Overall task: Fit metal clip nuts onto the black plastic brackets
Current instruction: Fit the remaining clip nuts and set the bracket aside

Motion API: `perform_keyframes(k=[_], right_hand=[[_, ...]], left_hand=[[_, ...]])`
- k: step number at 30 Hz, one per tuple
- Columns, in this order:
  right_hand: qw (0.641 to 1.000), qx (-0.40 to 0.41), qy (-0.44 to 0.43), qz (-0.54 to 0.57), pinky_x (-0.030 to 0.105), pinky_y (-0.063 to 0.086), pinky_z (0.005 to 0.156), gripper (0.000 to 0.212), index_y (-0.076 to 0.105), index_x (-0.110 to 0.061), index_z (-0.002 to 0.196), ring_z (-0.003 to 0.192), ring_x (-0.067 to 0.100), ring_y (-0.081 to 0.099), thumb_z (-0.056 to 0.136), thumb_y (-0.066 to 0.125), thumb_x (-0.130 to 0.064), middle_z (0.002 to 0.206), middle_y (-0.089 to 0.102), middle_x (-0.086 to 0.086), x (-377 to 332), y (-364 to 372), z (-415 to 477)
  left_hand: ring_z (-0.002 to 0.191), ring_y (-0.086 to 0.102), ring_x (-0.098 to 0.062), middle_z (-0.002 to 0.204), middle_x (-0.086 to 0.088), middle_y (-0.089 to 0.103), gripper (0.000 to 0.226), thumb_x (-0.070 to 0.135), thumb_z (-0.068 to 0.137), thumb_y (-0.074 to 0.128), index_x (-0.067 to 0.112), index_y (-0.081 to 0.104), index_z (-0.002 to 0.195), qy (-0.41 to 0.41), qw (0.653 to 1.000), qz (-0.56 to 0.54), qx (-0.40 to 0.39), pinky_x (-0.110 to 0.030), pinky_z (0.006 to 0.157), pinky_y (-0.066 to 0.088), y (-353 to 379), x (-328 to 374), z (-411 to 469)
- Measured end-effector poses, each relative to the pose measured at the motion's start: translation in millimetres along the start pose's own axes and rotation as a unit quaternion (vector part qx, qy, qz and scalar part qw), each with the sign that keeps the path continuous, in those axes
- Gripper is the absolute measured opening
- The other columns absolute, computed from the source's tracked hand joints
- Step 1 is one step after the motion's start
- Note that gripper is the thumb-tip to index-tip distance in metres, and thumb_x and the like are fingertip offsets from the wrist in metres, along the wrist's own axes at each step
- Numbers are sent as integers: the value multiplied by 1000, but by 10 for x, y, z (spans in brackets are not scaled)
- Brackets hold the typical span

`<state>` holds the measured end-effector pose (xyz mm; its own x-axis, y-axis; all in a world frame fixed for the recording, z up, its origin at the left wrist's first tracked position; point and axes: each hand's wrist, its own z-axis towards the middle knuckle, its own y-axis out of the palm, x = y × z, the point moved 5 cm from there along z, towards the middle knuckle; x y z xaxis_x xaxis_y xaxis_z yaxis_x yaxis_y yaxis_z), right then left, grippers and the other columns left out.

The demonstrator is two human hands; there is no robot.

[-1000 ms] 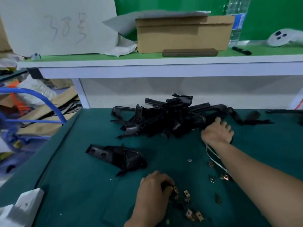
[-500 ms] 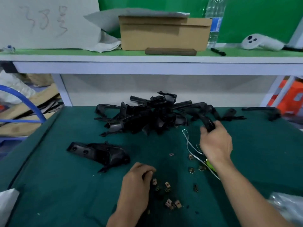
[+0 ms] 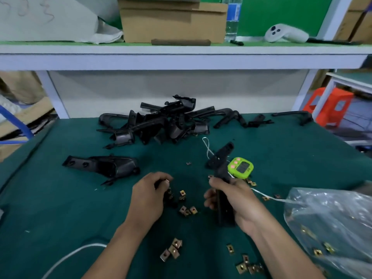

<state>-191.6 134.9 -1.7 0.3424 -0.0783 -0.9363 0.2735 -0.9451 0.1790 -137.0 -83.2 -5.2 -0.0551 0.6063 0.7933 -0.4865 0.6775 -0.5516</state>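
A bench [image 3: 60, 208] covered in dark green cloth fills the near scene. Over its far edge runs a white shelf [image 3: 181, 57] on white posts [image 3: 54, 93], backed by a green wall [image 3: 281, 15]. At far right an orange stool [image 3: 330, 109] stands beside a second white-framed bench [image 3: 346, 81].

Bare left hand [image 3: 148, 196], right hand [image 3: 239, 200], forearms [image 3: 120, 246]

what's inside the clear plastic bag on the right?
Through the clear plastic bag, a few brass-coloured clip nuts show in its lower half. The crumpled film glares and the bag runs off frame, so the rest of its contents cannot be seen.
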Motion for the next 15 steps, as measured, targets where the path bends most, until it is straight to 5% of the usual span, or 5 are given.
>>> perform_keyframes(k=[4, 11, 15], right_hand=[[987, 50, -72, -133, 24, 38, 49, 15, 61, -19, 66, 53, 18, 51, 72, 75, -16, 60, 60, 7, -11, -120, 25], [985, 53, -94, -133, 25, 40, 47, 10, 57, -21, 75, 51, 16, 50, 68, 64, -21, 62, 61, 9, -41, -171, 24], [996, 18, -54, -66, 28, 36, 47, 27, 55, -14, 92, 47, 22, 42, 70, 58, -29, 67, 61, 16, 4, -133, 64]], left_hand=[[86, 57, 13, 89, 17, 67, 35, 10, 99, 60, 41, 65, 83, -17, 1000, 9, -2, -1, 65, 39, 13, -17, -13], [80, 56, 1, 87, 10, 64, 35, 8, 104, 49, 32, 62, 82, -13, 999, 40, 8, -6, 60, 42, 7, 52, -47], [84, 56, 8, 97, 12, 64, 31, 9, 105, 48, 29, 68, 94, 20, 998, 56, 10, 0, 68, 36, 7, 117, -73]])
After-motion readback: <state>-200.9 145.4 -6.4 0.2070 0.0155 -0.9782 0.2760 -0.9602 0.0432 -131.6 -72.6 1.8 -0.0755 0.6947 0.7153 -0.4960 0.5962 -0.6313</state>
